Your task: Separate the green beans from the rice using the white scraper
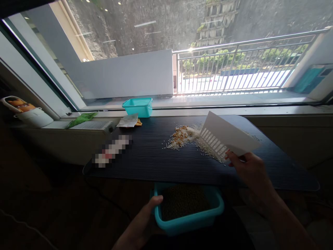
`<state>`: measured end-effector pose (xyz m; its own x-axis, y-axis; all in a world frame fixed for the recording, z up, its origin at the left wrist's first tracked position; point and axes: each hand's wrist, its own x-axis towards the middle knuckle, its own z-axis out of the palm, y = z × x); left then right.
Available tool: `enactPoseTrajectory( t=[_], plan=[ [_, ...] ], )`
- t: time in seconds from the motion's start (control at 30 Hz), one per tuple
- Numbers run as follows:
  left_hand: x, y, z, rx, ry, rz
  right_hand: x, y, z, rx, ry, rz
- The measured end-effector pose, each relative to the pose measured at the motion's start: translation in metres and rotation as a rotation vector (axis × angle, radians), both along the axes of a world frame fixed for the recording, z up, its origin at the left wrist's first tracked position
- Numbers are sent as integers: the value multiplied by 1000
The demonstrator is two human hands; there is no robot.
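My right hand [246, 165] grips a white slotted plastic sheet [229, 135] by its near edge. The sheet stands tilted on the dark table, its slotted side against a spread of white rice-like grains [208, 147]. Left of it, yellow kernels [180, 133] lie mixed with the pale grains. Below the table's front edge, my left hand [148, 215] holds a teal tub [189, 222] by its left rim, thumb over the top. Small dark grains [184, 201] fill much of the tub; shadow hides their detail.
A second teal tub [139, 107] stands at the back by the window. Before it lies a pale packet [128, 121]. A blurred-out item [111, 152] is on the table's left [148, 163]. A radiator [91, 125] bears a green cloth [82, 119] and a white container [33, 117].
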<state>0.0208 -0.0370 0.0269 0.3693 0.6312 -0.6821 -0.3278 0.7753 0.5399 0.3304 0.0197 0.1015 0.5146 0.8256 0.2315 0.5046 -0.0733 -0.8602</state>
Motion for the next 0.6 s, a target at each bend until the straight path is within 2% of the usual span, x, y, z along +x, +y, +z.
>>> enactPoseTrajectory(
  t=[0.13, 0.3, 0.43, 0.6],
  plan=[
    [-2, -2, -1, 3, -6, 2, -12, 0, 8, 17, 39, 0],
    [-3, -3, 4, 14, -15, 12, -26, 9, -10, 32, -2, 164],
    [-4, -5, 8, 28, -43, 10, -28, 17, -20, 44, -70, 212],
    [-6, -4, 9, 39, -9, 1, -25, 12, -11, 17, -63, 267]
  ],
)
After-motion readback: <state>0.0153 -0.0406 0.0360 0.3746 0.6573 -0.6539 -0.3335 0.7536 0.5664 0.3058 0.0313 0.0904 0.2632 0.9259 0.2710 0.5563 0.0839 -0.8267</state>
